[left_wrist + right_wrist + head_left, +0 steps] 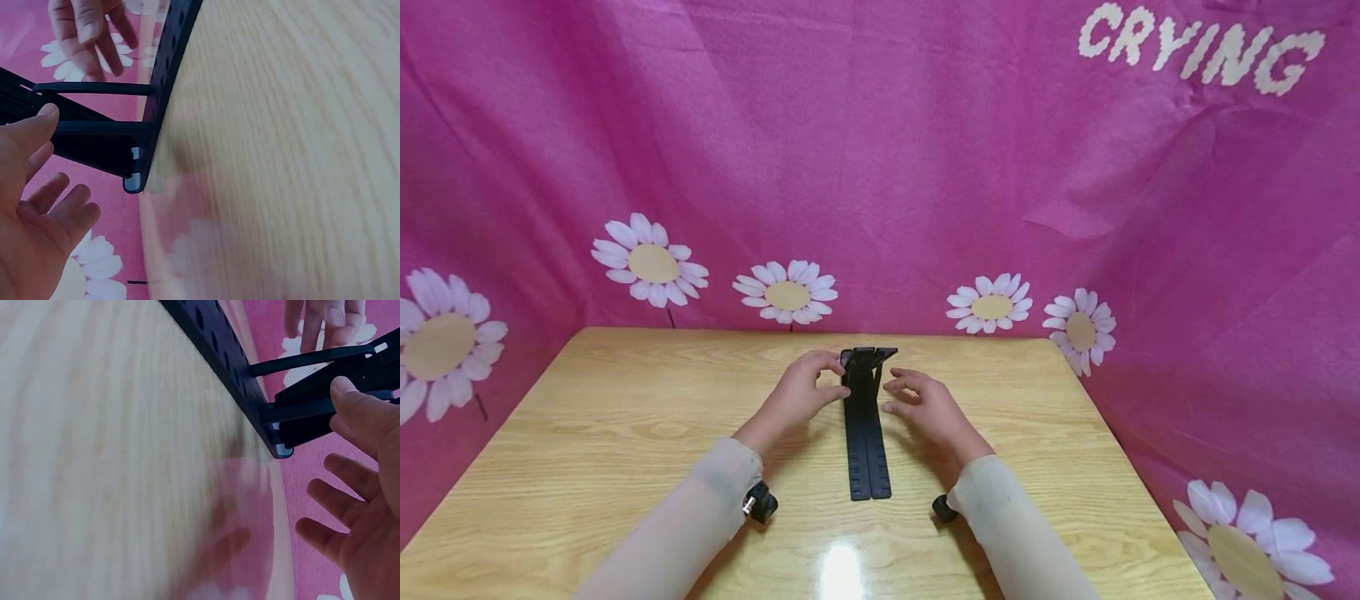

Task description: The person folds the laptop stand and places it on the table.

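Note:
A black folding stand [867, 450] is on the table, its long slotted base lying flat and its upper panel [876, 357] raised at the far end on struts [103, 127]. My left hand [801, 387] is at the stand's left side, thumb and fingertips close against the raised part; whether they press on it I cannot tell. To the right, my right hand [928, 408] is held with loosely bent fingers, a small gap between it and the stand in the head view. In the right wrist view its thumb [353, 403] overlaps a strut [306, 410], and the other fingers spread below.
The light wood-grain table [647, 400] ends at a pink cloth backdrop [880, 167] printed with white daisies and lettering. The cloth runs along the back and both sides. Each sleeved wrist carries a small black camera, one on the left [762, 502], another on the right [944, 508].

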A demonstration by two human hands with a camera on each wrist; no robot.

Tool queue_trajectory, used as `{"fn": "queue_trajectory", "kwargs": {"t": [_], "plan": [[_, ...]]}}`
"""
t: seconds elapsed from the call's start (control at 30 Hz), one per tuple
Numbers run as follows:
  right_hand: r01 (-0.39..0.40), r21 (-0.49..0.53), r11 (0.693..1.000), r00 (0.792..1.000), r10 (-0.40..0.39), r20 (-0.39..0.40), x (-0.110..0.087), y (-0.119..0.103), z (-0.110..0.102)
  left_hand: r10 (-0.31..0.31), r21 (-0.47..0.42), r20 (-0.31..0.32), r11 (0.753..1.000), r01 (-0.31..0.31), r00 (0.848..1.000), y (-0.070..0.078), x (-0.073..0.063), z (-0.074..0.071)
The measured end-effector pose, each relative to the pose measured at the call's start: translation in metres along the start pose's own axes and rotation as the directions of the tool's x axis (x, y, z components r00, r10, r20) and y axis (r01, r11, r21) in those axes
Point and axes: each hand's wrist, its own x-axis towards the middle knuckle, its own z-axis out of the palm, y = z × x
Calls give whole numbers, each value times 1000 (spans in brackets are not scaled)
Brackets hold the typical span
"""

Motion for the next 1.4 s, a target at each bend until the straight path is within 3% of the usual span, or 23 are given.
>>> {"fn": "queue_trajectory", "kwargs": {"t": [0.13, 0.37, 0.63, 0.83, 1.1, 1.4], "plan": [[6, -25, 1000, 1000, -7, -12, 10, -2, 2, -3, 13, 19, 1000, 3, 1000, -3, 2, 3], [14, -62, 998, 1000, -15, -12, 23, -3, 7, 47, 41, 33, 998, -48, 998, -10, 9, 10], [68, -71, 995, 997, -70, -17, 32, 3, 11, 52, 65, 63, 996, -56, 997, -11, 14, 15], [56, -28, 998, 998, -57, -37, 33, 4, 12, 58, 91, 58, 994, -63, 997, -13, 15, 17], [46, -76, 996, 998, -49, -46, 31, -4, 10, 33, 105, 53, 994, -39, 998, -11, 16, 18], [33, -94, 995, 999, -36, -37, 29, -8, 9, 71, 104, 44, 992, -75, 997, -13, 15, 21]]}}
